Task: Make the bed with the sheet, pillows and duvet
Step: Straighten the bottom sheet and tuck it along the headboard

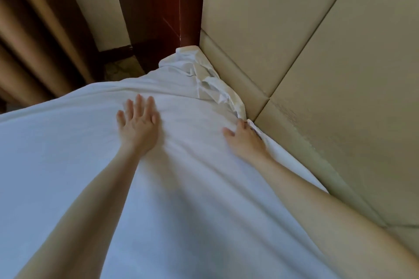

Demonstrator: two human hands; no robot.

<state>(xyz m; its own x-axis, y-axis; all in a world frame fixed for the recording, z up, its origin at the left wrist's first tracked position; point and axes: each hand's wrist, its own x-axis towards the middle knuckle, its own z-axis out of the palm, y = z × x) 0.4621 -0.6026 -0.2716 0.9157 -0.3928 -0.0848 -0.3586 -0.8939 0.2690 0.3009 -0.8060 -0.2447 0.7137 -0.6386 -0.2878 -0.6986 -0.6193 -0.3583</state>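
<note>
Two bare hands work a white sheet into the head corner of a bed.

We see the sheet spread over the mattress, running from near us to the far corner. Our left hand lies flat on it, fingers straight and spread. Our right hand is at the right edge beside the padded headboard, fingertips pushed into the gap; we cannot tell whether they pinch cloth. Bunched, untucked sheet lies just beyond that hand, along the headboard toward the far corner, so the right hand is nearer it.
</note>
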